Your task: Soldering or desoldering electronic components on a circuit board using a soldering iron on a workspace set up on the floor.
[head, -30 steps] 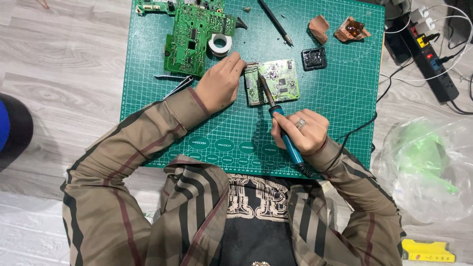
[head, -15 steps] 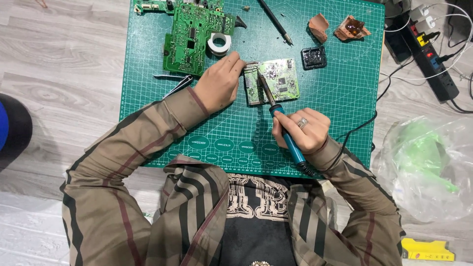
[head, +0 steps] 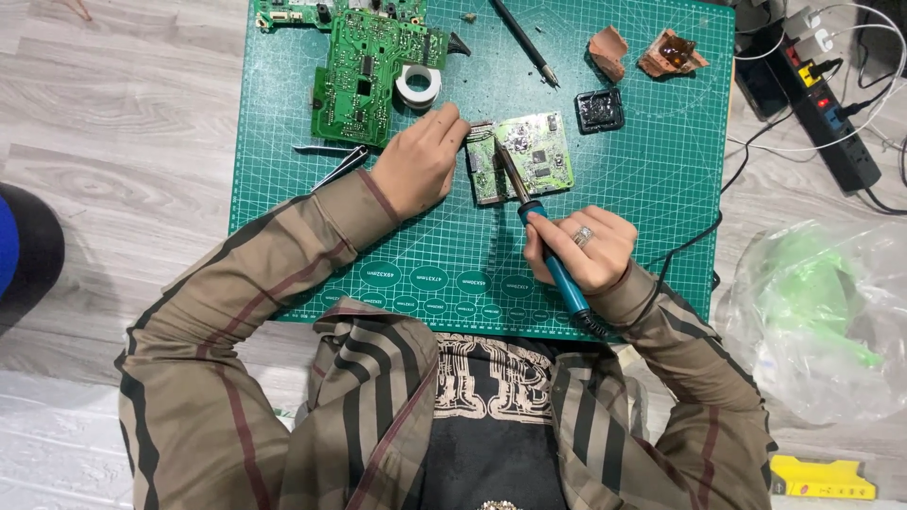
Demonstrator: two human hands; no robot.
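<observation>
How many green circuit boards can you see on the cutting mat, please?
3: a small board under the soldering iron tip, beside the left hand; a larger board at the mat's upper left; a third cut off by the top edge. More may lie out of frame.

Green gridded mat (head: 661, 189); green circuit board (head: 539, 156); blue-handled soldering iron (head: 557, 269).

A small circuit board (head: 524, 156) lies mid-mat (head: 642, 236), the left hand (head: 416, 165) touching its left edge. A larger board (head: 368, 71) and tape roll (head: 418, 85) lie toward the far left corner; tweezers (head: 331, 156) near the left edge.
</observation>
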